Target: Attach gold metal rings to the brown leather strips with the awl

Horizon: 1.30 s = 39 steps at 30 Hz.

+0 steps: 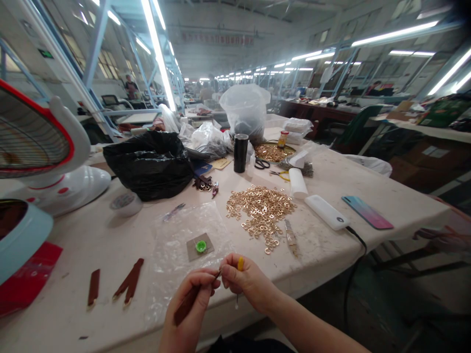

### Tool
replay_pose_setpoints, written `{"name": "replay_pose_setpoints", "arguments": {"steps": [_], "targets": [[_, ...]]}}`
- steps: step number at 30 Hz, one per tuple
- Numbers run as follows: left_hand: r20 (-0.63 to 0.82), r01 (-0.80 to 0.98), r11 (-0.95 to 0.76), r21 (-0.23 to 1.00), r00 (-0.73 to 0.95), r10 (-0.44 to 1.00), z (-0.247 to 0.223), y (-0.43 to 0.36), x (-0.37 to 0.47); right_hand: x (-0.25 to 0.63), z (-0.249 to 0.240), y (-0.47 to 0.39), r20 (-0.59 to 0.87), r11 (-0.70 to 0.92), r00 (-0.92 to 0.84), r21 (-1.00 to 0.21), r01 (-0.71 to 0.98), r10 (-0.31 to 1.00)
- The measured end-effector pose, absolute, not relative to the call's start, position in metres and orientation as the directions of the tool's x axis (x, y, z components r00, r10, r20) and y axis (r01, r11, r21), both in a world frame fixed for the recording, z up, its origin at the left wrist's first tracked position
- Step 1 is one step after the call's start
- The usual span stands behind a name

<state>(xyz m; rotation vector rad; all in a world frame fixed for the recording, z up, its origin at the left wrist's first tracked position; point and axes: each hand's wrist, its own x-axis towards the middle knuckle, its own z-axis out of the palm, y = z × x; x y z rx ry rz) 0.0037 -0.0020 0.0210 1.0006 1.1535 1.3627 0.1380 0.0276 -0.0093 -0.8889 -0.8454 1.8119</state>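
Observation:
My left hand (194, 299) is closed around a brown leather strap (186, 308), its end pointing towards my other hand. My right hand (247, 282) meets it fingertip to fingertip and grips a thin tool with a yellow handle (240, 264); a pale blob shows at the tool's lower end. Whatever is pinched where the fingertips meet is too small to make out. Just beyond, a small green cup (200, 246) sits on a grey card (192, 250) over a clear plastic sheet (165, 274). Gold metal rings (263, 206) lie in a loose pile farther off.
Brown straps with gold ends (133, 282) lie at left, near a fan (73, 186). A black plastic bag (147, 166), a tape roll (125, 203), a black tumbler (241, 153) and scissors (262, 164) stand about. A white power bank (327, 212) and a phone (368, 212) are at right.

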Motion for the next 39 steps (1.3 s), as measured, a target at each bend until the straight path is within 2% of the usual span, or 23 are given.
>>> {"name": "replay_pose_setpoints", "arguments": {"steps": [5,16,39], "targets": [[-0.094,-0.196,0.072,0.978,-0.106,0.990,0.022,-0.001,0.004,0.138,-0.011,0.026,-0.181,-0.322,-0.339,-0.845,-0.427,0.923],[-0.094,-0.188,0.072,0.980,-0.111,0.989,0.021,-0.004,0.007,0.137,-0.015,0.024,-0.154,-0.276,-0.328,-0.889,-0.365,0.932],[-0.125,-0.209,0.106,0.972,-0.084,0.989,0.003,-0.003,0.004,0.134,-0.027,0.021,-0.192,-0.291,-0.297,-0.894,-0.340,0.935]]}}
